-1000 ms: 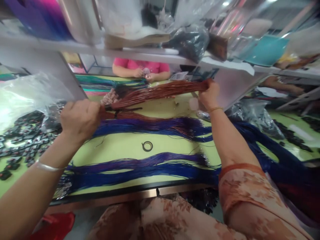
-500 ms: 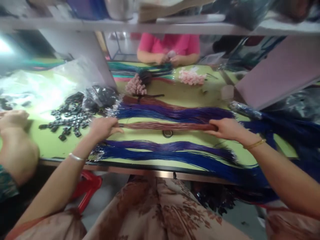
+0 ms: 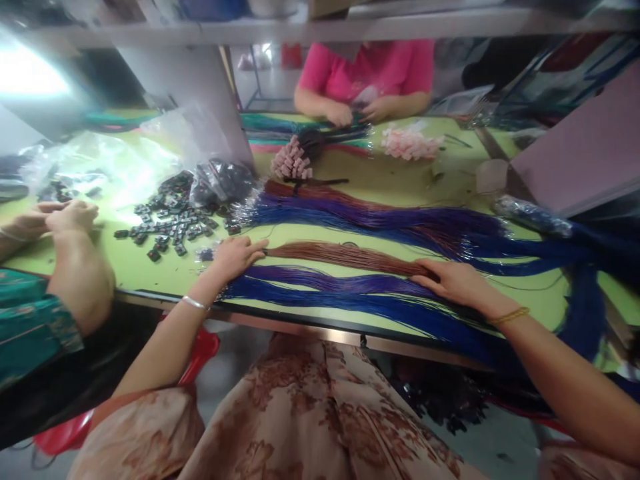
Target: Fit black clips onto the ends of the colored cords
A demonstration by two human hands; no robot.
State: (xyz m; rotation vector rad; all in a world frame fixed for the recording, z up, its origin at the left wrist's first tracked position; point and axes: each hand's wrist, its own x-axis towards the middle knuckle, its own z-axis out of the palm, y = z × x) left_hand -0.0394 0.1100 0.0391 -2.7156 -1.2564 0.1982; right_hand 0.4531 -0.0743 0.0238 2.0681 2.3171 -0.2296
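Note:
A bundle of thin brown wires [image 3: 340, 256] lies left to right on the green table [image 3: 295, 233]. My left hand [image 3: 236, 257] has its fingers closed at the bundle's left end. Around the right end my right hand [image 3: 447, 281] is wrapped, thumb below and fingers above. Just nearer to me are bundles of purple wires [image 3: 320, 281] and blue wires [image 3: 320, 301]. Behind the brown bundle, more purple and blue wires [image 3: 380, 220] are spread, with brown strands among them. A dark ring [image 3: 350, 245] shows partly behind the brown bundle.
Small black connectors [image 3: 173, 223] are piled at the left beside plastic bags [image 3: 125, 157]. Another person's hands [image 3: 73, 217] rest at far left. Across the table a person in pink [image 3: 370, 77] handles something small. Pink pieces [image 3: 293, 160] lie near them. A shelf [image 3: 300, 32] crosses above.
The brown bundle, earlier held taut and narrow, now lies lower and more spread, nearer the purple wires. Both my hands have come down with it. The whole view has shifted.

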